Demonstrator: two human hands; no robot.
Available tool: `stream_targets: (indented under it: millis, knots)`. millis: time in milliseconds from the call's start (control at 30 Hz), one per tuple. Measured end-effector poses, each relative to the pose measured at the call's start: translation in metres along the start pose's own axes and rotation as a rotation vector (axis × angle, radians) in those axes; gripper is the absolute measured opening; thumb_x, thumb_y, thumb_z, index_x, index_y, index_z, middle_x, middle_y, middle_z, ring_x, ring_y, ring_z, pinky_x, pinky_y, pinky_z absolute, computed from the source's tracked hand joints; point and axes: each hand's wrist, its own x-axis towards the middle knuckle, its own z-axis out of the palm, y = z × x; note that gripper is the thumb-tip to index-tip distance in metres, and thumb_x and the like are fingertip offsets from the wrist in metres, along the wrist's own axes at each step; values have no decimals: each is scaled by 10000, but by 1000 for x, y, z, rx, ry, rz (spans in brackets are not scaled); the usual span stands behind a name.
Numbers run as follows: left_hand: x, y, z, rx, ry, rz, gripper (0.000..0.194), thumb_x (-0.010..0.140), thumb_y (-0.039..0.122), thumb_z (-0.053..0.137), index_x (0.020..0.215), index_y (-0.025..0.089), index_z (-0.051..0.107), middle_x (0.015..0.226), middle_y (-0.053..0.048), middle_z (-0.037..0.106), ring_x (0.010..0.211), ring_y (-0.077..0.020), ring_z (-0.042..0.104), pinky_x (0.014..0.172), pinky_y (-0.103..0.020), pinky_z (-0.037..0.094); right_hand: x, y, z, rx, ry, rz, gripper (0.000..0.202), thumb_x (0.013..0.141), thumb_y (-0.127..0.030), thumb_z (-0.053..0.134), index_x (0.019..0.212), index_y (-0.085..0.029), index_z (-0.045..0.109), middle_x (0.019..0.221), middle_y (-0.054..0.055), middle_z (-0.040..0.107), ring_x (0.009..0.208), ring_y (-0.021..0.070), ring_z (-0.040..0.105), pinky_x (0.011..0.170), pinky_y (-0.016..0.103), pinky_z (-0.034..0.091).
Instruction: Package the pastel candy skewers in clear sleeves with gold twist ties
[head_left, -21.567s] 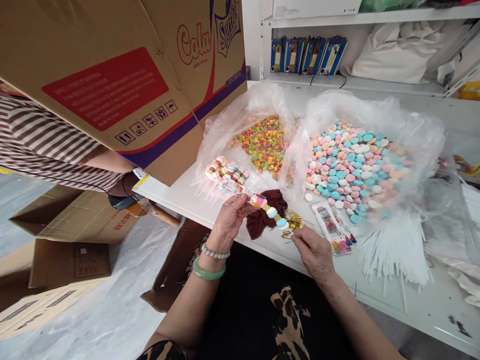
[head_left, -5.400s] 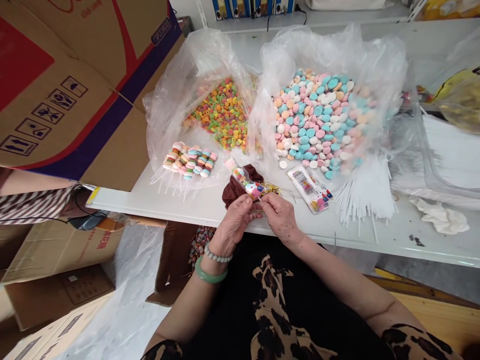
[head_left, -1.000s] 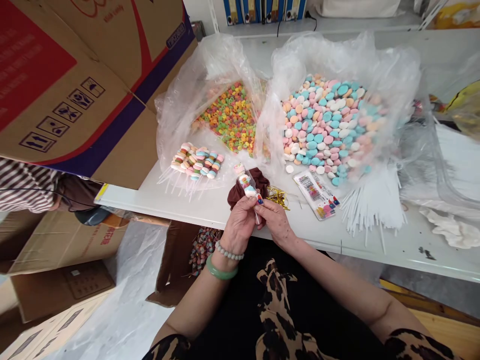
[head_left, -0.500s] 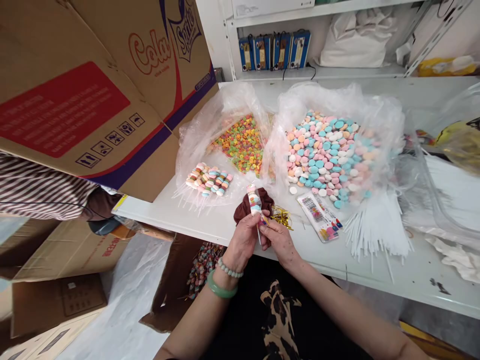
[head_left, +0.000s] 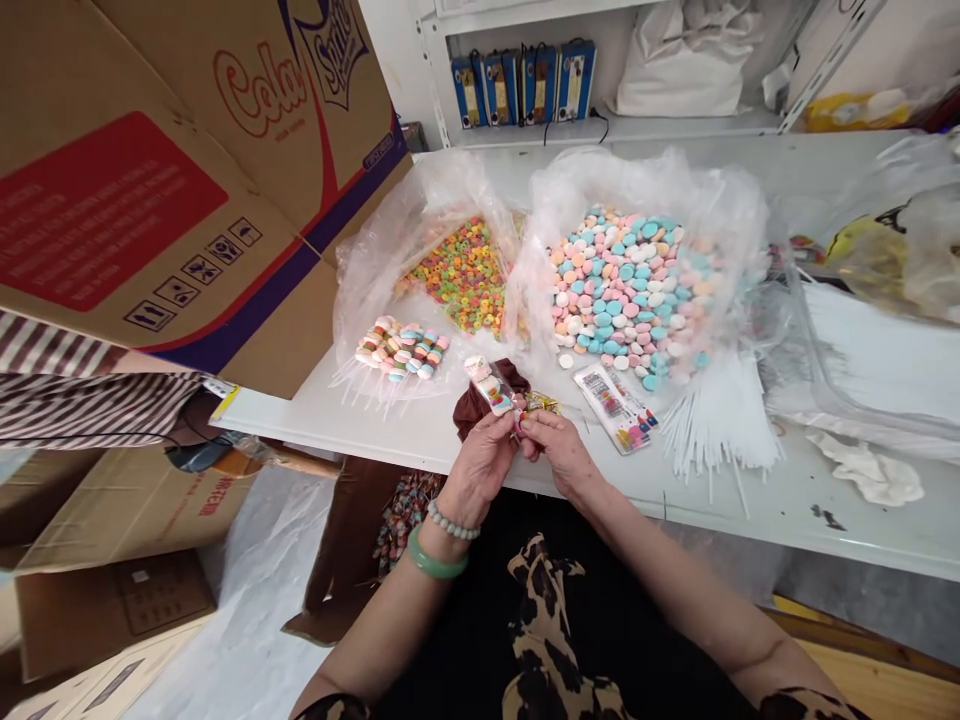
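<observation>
A candy stick (head_left: pixel 489 385) of stacked pastel sweets in a printed clear wrapper slants up out of my two hands, over the table's front edge. My left hand (head_left: pixel 484 458) is closed round its lower end, thumb on top. My right hand (head_left: pixel 559 450) pinches the gathered bottom of the wrapper; the fingertips of both hands nearly meet there and hide the stick. Just behind them lies a dark brown cloth (head_left: pixel 469 408), with gold twist ties (head_left: pixel 543 402) beside it. Right of these rests a stack of flat printed wrappers (head_left: pixel 615 408).
Loaded candy sticks (head_left: pixel 401 350) lie at the left, near a bag of small ring candies (head_left: pixel 469 275). A bag of pastel sweets (head_left: pixel 619 285) and white sticks (head_left: pixel 720 430) are to the right. A large carton (head_left: pixel 292 240) stands left; below, an open box holds wrapped sweets (head_left: pixel 405 515).
The candy stick has tipped from nearly upright to leaning left. My right hand has shifted to the wrapper's bottom end, now pinching it. The whole view has shifted slightly.
</observation>
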Motion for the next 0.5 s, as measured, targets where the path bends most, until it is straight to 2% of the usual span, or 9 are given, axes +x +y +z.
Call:
stream_targets:
  millis: [133,200,233,300,333,433,500]
  knots:
    - [-3,-5,-1,54,-25,-155,339,672,345,815,879,103,701,722,-54,651,649,-150,600,602,-270,468,3,1,-13,187,-241,387,268,586,-295,652,551,-213,399,380,-117,298,368,42,190,406,207,186]
    - [-3,-9,-1,52,19,-160,280,665,313,819,801,100,697,762,-62,660,688,-134,595,630,-247,470,3,3,-17,201,-250,474,258,556,-264,636,579,-222,382,383,-139,246,365,36,130,397,199,155]
    - [-2,-11,-2,47,41,-145,248,662,290,819,757,102,690,791,-64,668,690,-122,589,639,-237,470,2,3,-18,161,-216,455,241,565,-266,632,597,-221,398,392,-138,252,367,39,133,395,198,149]
    - [1,-11,-1,23,64,-117,210,662,258,810,663,111,659,877,-65,685,688,-107,582,645,-230,475,-3,4,-18,-29,-98,309,195,633,-304,625,627,-215,452,424,-107,327,380,61,223,399,206,199]
    - [2,-10,0,0,71,-109,211,670,252,800,632,117,643,913,-61,689,694,-108,585,649,-234,482,-7,4,-16,-177,-14,180,172,685,-327,613,651,-212,490,460,-78,399,410,83,315,419,219,266]
    - [7,-5,5,-110,110,-59,148,723,251,760,701,137,669,904,-43,689,758,-128,616,697,-242,508,-19,5,-9,-743,224,-377,119,830,-320,557,835,-215,613,751,36,636,723,182,579,664,315,470]
    - [9,-2,11,-185,153,-54,130,766,253,730,803,133,696,816,-34,675,763,-125,624,732,-234,514,-22,8,-4,-1087,254,-709,166,887,-257,526,1004,-223,638,1010,94,675,967,237,598,846,388,464]
